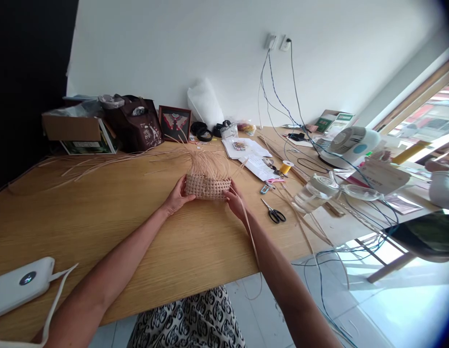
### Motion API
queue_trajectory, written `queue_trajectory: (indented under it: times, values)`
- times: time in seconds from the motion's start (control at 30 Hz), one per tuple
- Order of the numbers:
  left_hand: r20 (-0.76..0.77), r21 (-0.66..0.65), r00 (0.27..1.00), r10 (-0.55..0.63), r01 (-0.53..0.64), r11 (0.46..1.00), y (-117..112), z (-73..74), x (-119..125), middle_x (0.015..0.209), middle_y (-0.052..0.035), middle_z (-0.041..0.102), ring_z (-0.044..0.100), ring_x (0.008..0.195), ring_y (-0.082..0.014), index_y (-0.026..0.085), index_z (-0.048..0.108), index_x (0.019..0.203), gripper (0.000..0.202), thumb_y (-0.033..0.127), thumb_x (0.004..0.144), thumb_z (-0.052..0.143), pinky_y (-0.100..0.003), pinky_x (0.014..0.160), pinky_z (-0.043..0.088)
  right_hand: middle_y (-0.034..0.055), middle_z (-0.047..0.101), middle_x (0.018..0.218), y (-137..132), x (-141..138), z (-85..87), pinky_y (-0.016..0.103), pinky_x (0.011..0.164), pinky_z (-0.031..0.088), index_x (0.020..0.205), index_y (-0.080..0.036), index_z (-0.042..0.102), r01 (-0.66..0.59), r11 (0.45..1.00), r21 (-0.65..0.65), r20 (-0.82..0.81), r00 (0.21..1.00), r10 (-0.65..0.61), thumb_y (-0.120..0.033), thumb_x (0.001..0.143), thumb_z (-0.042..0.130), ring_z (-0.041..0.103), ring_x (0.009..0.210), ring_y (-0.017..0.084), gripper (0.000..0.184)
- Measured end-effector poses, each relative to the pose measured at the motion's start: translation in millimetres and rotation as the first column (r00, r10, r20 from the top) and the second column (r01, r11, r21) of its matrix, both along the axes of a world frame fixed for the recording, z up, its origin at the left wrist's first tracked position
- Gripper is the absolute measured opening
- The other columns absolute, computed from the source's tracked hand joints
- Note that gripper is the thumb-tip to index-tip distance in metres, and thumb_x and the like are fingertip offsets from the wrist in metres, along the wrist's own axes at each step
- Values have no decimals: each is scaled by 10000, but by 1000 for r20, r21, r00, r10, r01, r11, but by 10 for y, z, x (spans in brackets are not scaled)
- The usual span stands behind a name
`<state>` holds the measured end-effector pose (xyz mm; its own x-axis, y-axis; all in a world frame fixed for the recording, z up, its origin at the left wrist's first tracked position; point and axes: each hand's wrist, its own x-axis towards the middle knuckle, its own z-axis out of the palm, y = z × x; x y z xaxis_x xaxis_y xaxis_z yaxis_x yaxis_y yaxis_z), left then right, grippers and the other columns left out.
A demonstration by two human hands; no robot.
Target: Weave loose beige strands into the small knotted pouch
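Observation:
A small woven basket (207, 187) of pale tan strands stands on the wooden table in front of me. Loose strand ends (210, 162) fan out from its top toward the back. My left hand (178, 197) grips its left end, thumb along the lower front edge. At the right end my right hand (236, 199) is closed on the basket, fingers at the front corner. One long flat strand (250, 232) trails from beside the right hand over the forearm and past the table edge. The fingers behind the basket are hidden.
Black-handled scissors (274, 211) lie right of the basket, near a yellow thread spool (286, 166) and papers (255, 162). Long strands (90, 166) stretch across the back left. A white power bank (23, 285) with a cable rests at front left. A white fan (350, 145) stands at right among cables.

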<state>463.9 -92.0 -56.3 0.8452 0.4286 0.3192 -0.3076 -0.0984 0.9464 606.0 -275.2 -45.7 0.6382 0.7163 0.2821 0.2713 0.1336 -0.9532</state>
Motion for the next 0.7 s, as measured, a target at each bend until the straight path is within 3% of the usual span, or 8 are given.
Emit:
queue_trajectory:
  times: [0.2, 0.37, 0.47, 0.53, 0.63, 0.7]
  values:
    - [36, 66, 999, 2, -4, 998, 14, -34, 7, 1446, -143, 298, 333, 1315, -244, 232, 232, 1333, 861, 254, 621, 716, -426, 1067, 313, 46, 445, 1363, 13, 2, 40, 394, 1010, 374, 1357, -239, 330, -63, 995, 83, -32, 997, 66, -347, 692, 518, 434, 1224, 210, 700]
    - [36, -1, 991, 129, -129, 992, -9, -19, 35, 1371, -129, 383, 414, 1254, -215, 268, 180, 1319, 766, 333, 712, 642, -425, 1034, 347, 51, 428, 1377, 25, 56, -48, 408, 1027, 353, 1362, -241, 334, -63, 990, 127, -63, 995, 71, -368, 677, 576, 417, 1243, 213, 737]
    - [-1, 98, 985, 174, -173, 980, 7, -37, 49, 1315, -128, 424, 457, 1205, -227, 276, 145, 1365, 865, 372, 689, 675, -439, 1014, 362, 53, 385, 1409, 35, 95, -108, 407, 1023, 356, 1384, -240, 295, -41, 995, 88, -47, 998, 45, -418, 685, 600, 389, 1265, 208, 784]
    - [-8, 233, 978, 206, -199, 952, 23, -56, 45, 1322, -130, 395, 428, 1222, -251, 267, 226, 1366, 866, 387, 656, 707, -442, 1018, 355, 67, 383, 1409, 29, 124, -104, 402, 1018, 360, 1383, -237, 289, -20, 996, 82, -40, 999, 24, -431, 668, 630, 387, 1265, 208, 816]
    - [-10, 382, 967, 254, -230, 895, 34, -75, 24, 1327, -125, 349, 389, 1239, -268, 259, 341, 1331, 787, 397, 650, 712, -426, 1005, 370, 116, 467, 1325, -21, 157, -8, 417, 957, 406, 1346, -214, 343, 172, 983, 56, -15, 985, -172, -435, 649, 651, 454, 1195, 230, 793]
    - [2, 407, 965, 261, -239, 882, 24, -81, 12, 1317, -119, 344, 399, 1221, -261, 266, 339, 1323, 783, 390, 648, 715, -414, 969, 407, 135, 560, 1185, -71, 149, 88, 427, 887, 442, 1248, -186, 460, 406, 913, 45, 56, 911, -408, -446, 688, 605, 530, 1071, 238, 635]
